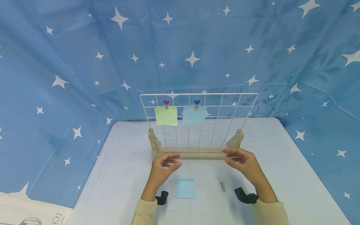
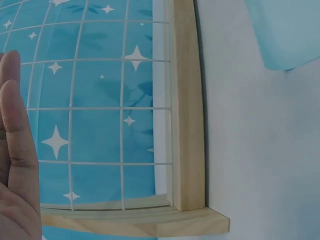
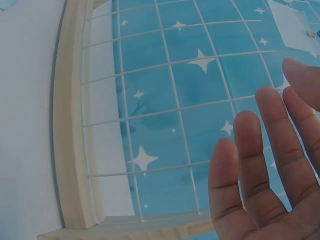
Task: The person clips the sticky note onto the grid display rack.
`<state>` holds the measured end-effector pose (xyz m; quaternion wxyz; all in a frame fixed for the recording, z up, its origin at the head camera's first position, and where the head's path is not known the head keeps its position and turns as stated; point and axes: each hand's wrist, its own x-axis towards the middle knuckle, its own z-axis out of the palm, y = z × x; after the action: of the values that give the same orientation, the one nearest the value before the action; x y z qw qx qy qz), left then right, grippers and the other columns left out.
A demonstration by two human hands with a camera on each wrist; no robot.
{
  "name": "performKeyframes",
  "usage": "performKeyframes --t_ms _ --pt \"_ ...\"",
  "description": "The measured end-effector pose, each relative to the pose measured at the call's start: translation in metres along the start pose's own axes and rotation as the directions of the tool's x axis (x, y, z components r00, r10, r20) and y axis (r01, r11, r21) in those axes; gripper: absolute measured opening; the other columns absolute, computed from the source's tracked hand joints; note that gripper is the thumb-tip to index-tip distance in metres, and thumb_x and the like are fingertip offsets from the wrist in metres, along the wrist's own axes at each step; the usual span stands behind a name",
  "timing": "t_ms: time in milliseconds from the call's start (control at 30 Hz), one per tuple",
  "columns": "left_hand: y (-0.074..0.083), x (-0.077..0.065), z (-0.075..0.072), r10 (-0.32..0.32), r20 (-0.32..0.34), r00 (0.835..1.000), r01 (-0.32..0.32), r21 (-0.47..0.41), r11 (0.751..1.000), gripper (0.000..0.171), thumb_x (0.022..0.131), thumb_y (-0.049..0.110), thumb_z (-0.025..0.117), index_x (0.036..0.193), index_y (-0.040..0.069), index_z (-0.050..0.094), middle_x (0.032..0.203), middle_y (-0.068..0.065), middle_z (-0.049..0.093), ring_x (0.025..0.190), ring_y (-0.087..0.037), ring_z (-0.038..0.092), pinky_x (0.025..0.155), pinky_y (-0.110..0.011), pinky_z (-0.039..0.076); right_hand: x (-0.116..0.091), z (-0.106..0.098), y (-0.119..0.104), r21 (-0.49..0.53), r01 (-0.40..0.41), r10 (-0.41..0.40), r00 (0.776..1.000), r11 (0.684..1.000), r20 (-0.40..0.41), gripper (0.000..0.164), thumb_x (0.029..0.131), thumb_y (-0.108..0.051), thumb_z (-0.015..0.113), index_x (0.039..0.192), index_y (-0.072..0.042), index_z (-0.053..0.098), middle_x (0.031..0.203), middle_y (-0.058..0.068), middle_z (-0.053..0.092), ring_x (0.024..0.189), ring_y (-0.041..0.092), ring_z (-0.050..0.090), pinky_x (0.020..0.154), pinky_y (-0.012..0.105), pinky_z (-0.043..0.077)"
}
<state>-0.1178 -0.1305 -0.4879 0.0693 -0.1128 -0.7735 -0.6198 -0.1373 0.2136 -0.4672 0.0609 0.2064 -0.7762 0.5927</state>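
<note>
My left hand [image 1: 165,165] hovers before the wooden base [image 1: 202,155] of a white wire grid [image 1: 213,93], holding nothing, its fingers loosely bent. Near the base's right end, my right hand [image 1: 244,162] is likewise bare; its fingers [image 3: 248,142] spread apart in the right wrist view. From the grid hang a green sticky note [image 1: 166,118], under a clothespin with a purple heart [image 1: 166,102], and a light blue one [image 1: 194,116], under a clothespin with a blue heart [image 1: 197,102]. Between my forearms on the table lie light blue sticky notes [image 1: 185,188] and a small wooden clothespin [image 1: 222,186].
A pale cloth covers the table [image 1: 126,147]. Behind and beside it hangs a blue curtain [image 1: 168,40] with white stars. Black curved wrist mounts [image 1: 162,198] stick out inward from both forearms. Printed light fabric [image 1: 42,212] shows at the lower left.
</note>
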Motion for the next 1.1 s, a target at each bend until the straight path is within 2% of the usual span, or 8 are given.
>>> performKeyframes --t_ms 100,267,533,700,1100 --pt "-0.002 -0.002 0.000 -0.016 -0.007 1.000 0.016 0.007 1.000 0.031 0.093 0.007 0.084 0.123 0.001 0.078 0.118 -0.012 0.080 0.099 -0.012 0.075 0.085 -0.026 0.060 -0.003 0.000 0.003 -0.014 -0.017 0.017 1.000 1.000 0.003 0.030 0.093 0.011 0.077 0.123 0.009 0.071 0.120 -0.019 0.075 0.104 0.005 0.071 0.087 0.015 0.058" --pt "-0.009 -0.005 0.001 -0.005 -0.007 1.000 0.005 -0.007 1.000 0.029 0.094 0.007 0.084 0.121 0.003 0.078 0.118 -0.011 0.080 0.099 -0.013 0.075 0.084 -0.026 0.060 -0.006 0.001 0.008 -0.023 -0.044 0.044 0.999 0.999 0.001 0.030 0.093 0.009 0.077 0.123 0.009 0.072 0.119 -0.018 0.075 0.104 0.004 0.070 0.088 0.014 0.057" --pt "-0.016 -0.008 0.004 -0.015 0.006 1.000 0.015 -0.028 1.000 0.026 0.093 0.007 0.084 0.119 0.003 0.079 0.117 -0.012 0.079 0.099 -0.013 0.075 0.083 -0.027 0.060 -0.010 0.001 0.015 0.018 -0.024 0.024 1.000 1.000 0.011 0.030 0.093 0.012 0.076 0.122 0.011 0.071 0.119 -0.014 0.076 0.103 0.006 0.070 0.087 0.016 0.057" --pt "-0.019 -0.010 0.006 -0.036 -0.001 0.999 0.036 -0.026 0.999 0.026 0.093 0.007 0.085 0.118 0.005 0.079 0.116 -0.011 0.080 0.099 -0.013 0.074 0.082 -0.026 0.060 -0.012 0.001 0.017 0.043 -0.015 0.014 1.000 0.999 0.019 0.030 0.093 0.013 0.075 0.122 0.013 0.070 0.119 -0.014 0.076 0.103 0.006 0.070 0.087 0.016 0.057" --pt "-0.031 -0.016 0.010 -0.105 0.014 0.994 0.105 -0.037 0.994 0.027 0.094 0.007 0.084 0.120 0.002 0.079 0.116 -0.010 0.080 0.100 -0.011 0.073 0.082 -0.026 0.058 -0.018 0.004 0.030 0.056 -0.085 0.082 0.996 0.995 0.039 0.030 0.095 0.011 0.074 0.124 0.014 0.068 0.120 -0.015 0.076 0.105 0.004 0.070 0.088 0.016 0.057"
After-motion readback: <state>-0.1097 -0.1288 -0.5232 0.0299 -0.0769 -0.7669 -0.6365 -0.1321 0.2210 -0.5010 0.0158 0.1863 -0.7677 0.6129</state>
